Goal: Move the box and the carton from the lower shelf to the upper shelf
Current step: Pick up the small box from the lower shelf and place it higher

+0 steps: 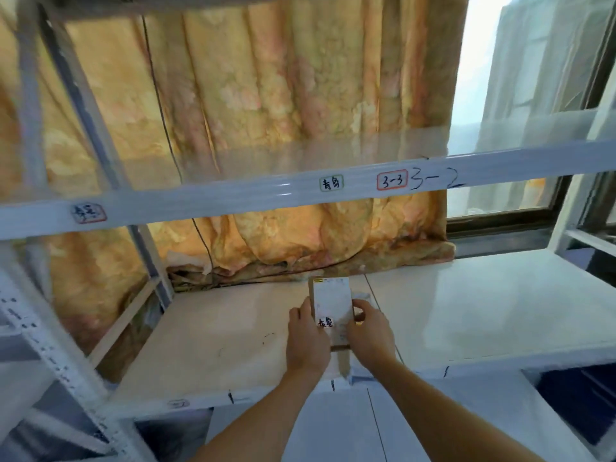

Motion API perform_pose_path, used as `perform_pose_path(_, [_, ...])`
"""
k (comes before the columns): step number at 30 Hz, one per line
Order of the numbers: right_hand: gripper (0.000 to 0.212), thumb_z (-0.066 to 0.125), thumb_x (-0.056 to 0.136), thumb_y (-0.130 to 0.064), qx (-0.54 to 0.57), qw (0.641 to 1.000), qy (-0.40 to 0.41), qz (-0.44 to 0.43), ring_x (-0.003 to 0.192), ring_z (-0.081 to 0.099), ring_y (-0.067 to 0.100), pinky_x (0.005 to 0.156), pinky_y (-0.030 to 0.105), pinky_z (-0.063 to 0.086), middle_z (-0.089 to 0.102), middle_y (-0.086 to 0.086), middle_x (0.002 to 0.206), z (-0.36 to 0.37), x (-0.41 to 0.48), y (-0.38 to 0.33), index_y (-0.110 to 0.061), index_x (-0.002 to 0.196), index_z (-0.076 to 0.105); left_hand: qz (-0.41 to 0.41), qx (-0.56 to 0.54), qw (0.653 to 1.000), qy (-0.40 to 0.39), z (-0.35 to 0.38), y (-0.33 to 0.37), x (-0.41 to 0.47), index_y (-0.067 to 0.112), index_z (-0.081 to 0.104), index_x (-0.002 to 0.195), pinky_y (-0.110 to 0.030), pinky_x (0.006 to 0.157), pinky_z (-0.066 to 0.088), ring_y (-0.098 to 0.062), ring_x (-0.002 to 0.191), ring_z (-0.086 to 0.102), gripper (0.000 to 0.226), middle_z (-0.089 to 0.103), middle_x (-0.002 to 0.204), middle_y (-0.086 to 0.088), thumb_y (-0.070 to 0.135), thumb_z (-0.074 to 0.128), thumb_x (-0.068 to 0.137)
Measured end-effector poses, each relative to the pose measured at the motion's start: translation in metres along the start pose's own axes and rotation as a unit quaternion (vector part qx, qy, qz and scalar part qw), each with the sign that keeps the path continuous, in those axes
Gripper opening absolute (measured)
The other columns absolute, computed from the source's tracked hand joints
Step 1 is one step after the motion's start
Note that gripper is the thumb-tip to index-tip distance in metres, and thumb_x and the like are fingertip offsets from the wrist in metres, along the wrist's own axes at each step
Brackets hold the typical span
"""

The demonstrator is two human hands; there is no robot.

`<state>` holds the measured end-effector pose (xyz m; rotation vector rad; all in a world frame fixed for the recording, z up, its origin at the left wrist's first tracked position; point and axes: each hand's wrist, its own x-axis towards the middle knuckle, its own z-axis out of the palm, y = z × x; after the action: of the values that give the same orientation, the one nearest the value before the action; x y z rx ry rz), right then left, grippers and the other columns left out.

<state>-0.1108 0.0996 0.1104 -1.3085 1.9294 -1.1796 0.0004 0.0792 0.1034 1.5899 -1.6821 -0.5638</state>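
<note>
Holding the box (333, 306) between both hands, I have it over the middle of the shelf board (213, 341), near the front edge. My left hand (308, 341) is curled round its left side, thumb lying along the white top face beside some black handwritten characters. My right hand (370, 331) closes on the right side, fingers bent over the top right edge. Both hands are clamped on the box, one to each side, with the white face showing between them. The box is pale, with a brownish cardboard side visible on the left and below my hands, and a small yellow mark at its far top corner. Whether it rests on the board or is lifted just clear of it, I cannot tell.

A second item, possibly the carton, may sit just under or behind the box, but the blur prevents confirmation.

The board carries only the box; faint pen marks show on it to the left. Above runs the next shelf rail (233, 198), bearing three small labels (392, 180) and the handwritten figures 3-2. Behind the rack hangs an orange patterned curtain (266, 95), its hem bunched on the back of the board. A window (520, 95) lies to the right. A perforated upright (43, 348) stands at the left front.
</note>
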Motion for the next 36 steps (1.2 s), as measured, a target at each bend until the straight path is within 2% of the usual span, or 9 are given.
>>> perform_pose_path(6, [0.041, 0.056, 0.093, -0.013, 0.055, 0.994, 0.035, -0.086, 0.096, 0.064, 0.023, 0.08, 0.038, 0.055, 0.068, 0.008, 0.119, -0.108, -0.094, -0.024, -0.02, 0.133, 0.061, 0.054, -0.041, 0.996, 0.052, -0.041, 0.091, -0.107, 0.025, 0.032, 0.15, -0.047, 0.089, 0.051, -0.03, 0.114, 0.051, 0.06, 0.045, 0.128, -0.01, 0.002, 0.038, 0.095])
perform_pose_path(11, [0.033, 0.059, 0.09, -0.009, 0.062, 0.99, 0.048, -0.118, 0.109, 0.064, 0.026, 0.09, 0.042, 0.055, 0.069, 0.005, 0.115, -0.183, -0.152, -0.042, -0.014, 0.122, 0.064, 0.085, -0.059, 0.992, 0.076, -0.067, 0.155, -0.176, 0.026, 0.028, 0.152, -0.041, 0.101, 0.043, -0.028, 0.132, 0.04, 0.057, 0.035, 0.148, -0.006, 0.007, 0.035, 0.1])
perform_pose_path(16, [0.046, 0.061, 0.089, -0.006, 0.07, 0.988, 0.054, -0.129, 0.106, 0.065, 0.023, 0.093, 0.045, 0.057, 0.07, 0.004, 0.12, -0.227, -0.181, -0.064, -0.016, 0.134, 0.059, 0.114, -0.072, 0.988, 0.082, -0.086, 0.189, -0.209, 0.03, 0.02, 0.155, -0.043, 0.096, 0.047, -0.028, 0.121, 0.046, 0.061, 0.04, 0.137, -0.007, 0.008, 0.035, 0.1])
perform_pose_path(19, [0.046, 0.064, 0.088, -0.008, 0.078, 0.988, 0.05, -0.127, 0.101, 0.069, 0.022, 0.091, 0.048, 0.059, 0.073, 0.004, 0.115, -0.238, -0.189, -0.075, -0.016, 0.133, 0.058, 0.114, -0.067, 0.987, 0.095, -0.096, 0.201, -0.215, 0.03, 0.019, 0.155, -0.045, 0.085, 0.05, -0.028, 0.108, 0.05, 0.063, 0.043, 0.127, -0.007, 0.007, 0.037, 0.099])
perform_pose_path(24, [0.045, 0.067, 0.086, -0.006, 0.09, 0.987, 0.039, -0.128, 0.097, 0.07, 0.022, 0.088, 0.049, 0.061, 0.073, 0.002, 0.108, -0.241, -0.193, -0.091, -0.018, 0.129, 0.059, 0.112, -0.068, 0.984, 0.12, -0.111, 0.207, -0.215, 0.03, 0.024, 0.154, -0.052, 0.085, 0.052, -0.031, 0.106, 0.054, 0.065, 0.046, 0.125, -0.005, 0.004, 0.038, 0.096])
perform_pose_path(27, [0.038, 0.067, 0.088, -0.005, 0.094, 0.986, 0.036, -0.134, 0.093, 0.07, 0.021, 0.087, 0.049, 0.061, 0.067, -0.003, 0.098, -0.238, -0.194, -0.098, -0.019, 0.123, 0.06, 0.118, -0.076, 0.981, 0.131, -0.119, 0.206, -0.215, 0.028, 0.028, 0.152, -0.05, 0.088, 0.052, -0.03, 0.114, 0.053, 0.061, 0.045, 0.132, -0.005, 0.003, 0.037, 0.097])
perform_pose_path(31, [0.036, 0.068, 0.088, -0.006, 0.087, 0.985, 0.028, -0.147, 0.092, 0.068, 0.021, 0.085, 0.049, 0.062, 0.068, 0.0, 0.106, -0.23, -0.194, -0.107, -0.018, 0.121, 0.059, 0.102, -0.081, 0.979, 0.156, -0.127, 0.197, -0.208, 0.018, 0.032, 0.147, -0.052, 0.091, 0.052, -0.033, 0.119, 0.052, 0.055, 0.05, 0.136, -0.01, 0.003, 0.039, 0.095])
perform_pose_path(34, [0.036, 0.067, 0.089, -0.006, 0.095, 0.982, 0.023, -0.164, 0.088, 0.066, 0.019, 0.08, 0.044, 0.063, 0.066, 0.0, 0.104, -0.217, -0.192, -0.117, -0.018, 0.122, 0.058, 0.103, -0.094, 0.973, 0.182, -0.137, 0.186, -0.201, 0.019, 0.04, 0.139, -0.053, 0.087, 0.054, -0.032, 0.114, 0.055, 0.047, 0.054, 0.133, -0.01, 0.005, 0.041, 0.095])
perform_pose_path(36, [0.037, 0.065, 0.09, -0.006, 0.103, 0.976, 0.018, -0.189, 0.086, 0.066, 0.017, 0.073, 0.037, 0.061, 0.066, -0.001, 0.105, -0.203, -0.189, -0.128, -0.017, 0.125, 0.057, 0.113, -0.099, 0.969, 0.198, -0.148, 0.176, -0.194, 0.018, 0.041, 0.137, -0.044, 0.087, 0.054, -0.03, 0.113, 0.057, 0.043, 0.055, 0.134, -0.01, 0.007, 0.044, 0.095])
